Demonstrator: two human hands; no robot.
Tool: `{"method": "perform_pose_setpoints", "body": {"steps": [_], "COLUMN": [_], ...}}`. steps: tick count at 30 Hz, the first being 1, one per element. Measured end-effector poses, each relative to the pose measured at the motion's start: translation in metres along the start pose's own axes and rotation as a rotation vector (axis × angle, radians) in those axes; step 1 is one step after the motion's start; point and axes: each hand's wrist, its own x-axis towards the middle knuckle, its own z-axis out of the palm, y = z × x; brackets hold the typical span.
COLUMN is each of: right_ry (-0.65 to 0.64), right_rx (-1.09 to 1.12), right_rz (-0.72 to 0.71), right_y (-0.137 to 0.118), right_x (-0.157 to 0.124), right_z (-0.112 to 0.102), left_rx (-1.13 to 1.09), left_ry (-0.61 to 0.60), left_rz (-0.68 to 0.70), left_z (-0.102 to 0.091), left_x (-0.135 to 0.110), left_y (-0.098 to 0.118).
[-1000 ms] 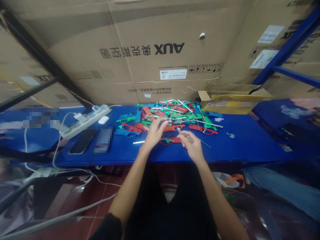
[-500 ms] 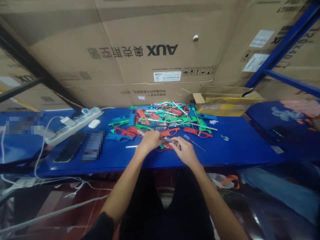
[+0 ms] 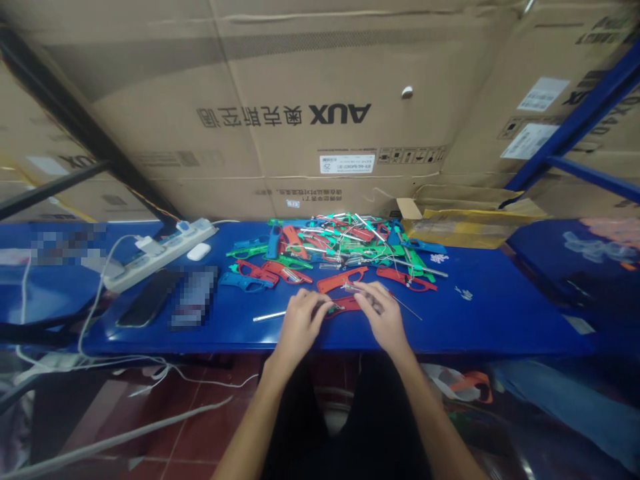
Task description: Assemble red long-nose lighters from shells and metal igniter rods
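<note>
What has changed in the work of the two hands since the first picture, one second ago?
The left hand has drawn back from the edge of the pile toward the person and is now at the red handle. The right hand, with a small part at its fingertips, came slightly nearer too. The pile, power strip and white case stayed.

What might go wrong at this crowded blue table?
The red casing between the left hand and right hand might slide, since no clamp is visible. The small pale pieces at the right could scatter if brushed. The colourful pile is tangled, so pulling one part might drag others.
</note>
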Motion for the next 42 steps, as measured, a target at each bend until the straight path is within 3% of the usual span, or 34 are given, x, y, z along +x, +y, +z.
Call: {"method": "perform_pose_setpoints", "body": {"steps": [4,13,26,42], "right_ry": [0.054,-0.008,-0.071,-0.059], "right_rx": [0.191,0.229,0.203,0.185], "right_rz": [0.146,0.315,0.265,0.199], "right_y": [-0.001,0.001,0.001,0.001], "right_x": [-0.005,-0.005,-0.006,-0.007], "right_z": [0.01,0.011,0.014,0.016], "left_rx": [-0.041,-0.16,-0.115,-0.128], "left_ry": [0.109,0.103,0.091,0.058], "left_rz": [0.016,0.04,0.017,0.035], "left_z": [0.009,0.003,0.003,0.003], "left_x": [-0.017,-0.016,-0.016,-0.016], "left_y": [0.001,0.002,0.003,0.004]}}
